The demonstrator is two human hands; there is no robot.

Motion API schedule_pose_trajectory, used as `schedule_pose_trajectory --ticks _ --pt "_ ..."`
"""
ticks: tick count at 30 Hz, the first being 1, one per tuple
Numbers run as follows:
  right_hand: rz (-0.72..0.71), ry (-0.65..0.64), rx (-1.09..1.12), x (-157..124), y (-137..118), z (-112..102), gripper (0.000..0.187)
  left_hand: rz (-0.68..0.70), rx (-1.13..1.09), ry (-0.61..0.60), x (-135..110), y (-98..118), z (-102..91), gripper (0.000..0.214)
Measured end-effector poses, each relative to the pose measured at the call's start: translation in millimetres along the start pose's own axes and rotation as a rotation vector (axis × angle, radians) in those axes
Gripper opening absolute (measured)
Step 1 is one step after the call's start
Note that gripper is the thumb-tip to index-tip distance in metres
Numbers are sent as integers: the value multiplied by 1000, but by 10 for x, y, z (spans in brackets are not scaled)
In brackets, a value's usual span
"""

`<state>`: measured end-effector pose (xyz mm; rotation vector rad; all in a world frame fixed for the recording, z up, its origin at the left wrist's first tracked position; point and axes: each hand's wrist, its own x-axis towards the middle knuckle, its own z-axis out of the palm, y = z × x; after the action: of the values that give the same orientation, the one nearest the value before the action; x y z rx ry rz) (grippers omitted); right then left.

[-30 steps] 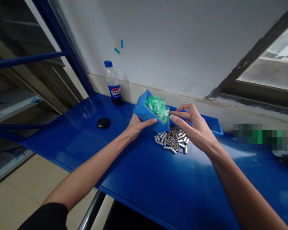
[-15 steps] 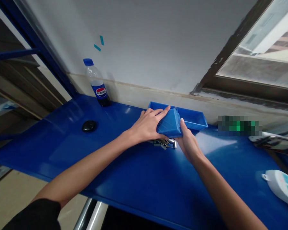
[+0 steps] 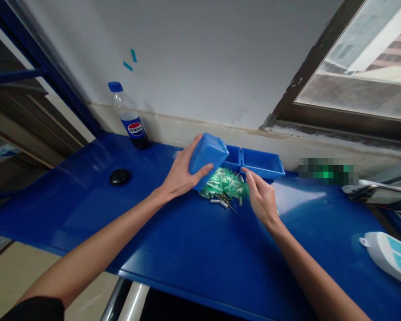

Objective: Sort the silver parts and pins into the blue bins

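Observation:
My left hand (image 3: 179,174) grips a small blue plastic bin (image 3: 207,156), held upside down and tilted a little above the blue table (image 3: 187,249). Under and beside the bin lies a heap of small green parts (image 3: 226,183) on top of several small silver metal parts (image 3: 218,201). My right hand (image 3: 261,197) rests just right of the heap, fingers loosely apart, holding nothing, its fingertips at the heap's edge.
Two open blue trays (image 3: 261,163) stand against the wall behind the heap. A cola bottle (image 3: 128,117) stands at the back left, a black round object (image 3: 120,177) near it. A white device (image 3: 389,257) lies at the right. A window is at the upper right.
The bin, pressed upside down on the metal parts half a second ago, has been lifted by my left hand, leaving the green parts heaped on the table. My right hand let go of the bin.

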<state>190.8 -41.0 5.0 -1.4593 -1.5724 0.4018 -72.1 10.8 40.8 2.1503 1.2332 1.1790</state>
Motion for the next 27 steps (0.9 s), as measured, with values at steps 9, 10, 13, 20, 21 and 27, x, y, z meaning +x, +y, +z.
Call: schedule_pose_trajectory --ticks 9,10,13,20,21,27 --pt "-492 -265 -74 267 -654 477 41 -320 -325 446 -164 -440 -16 73" --pt "-529 -312 -91 341 -728 585 46 -306 -343 449 -160 -445 -8 77" --pt "-552 -410 -159 611 -869 883 20 -233 -322 428 -129 -475 -21 85" --pt "-540 -481 -557 1121 -939 1169 18 -121 151 513 -156 -637 -205 86" --pt "-556 -482 -605 1149 -937 1194 18 -113 194 510 -167 -635 -216 85" --pt "-637 -499 -737 1159 -902 1340 20 -94 268 250 -189 -629 -98 60"
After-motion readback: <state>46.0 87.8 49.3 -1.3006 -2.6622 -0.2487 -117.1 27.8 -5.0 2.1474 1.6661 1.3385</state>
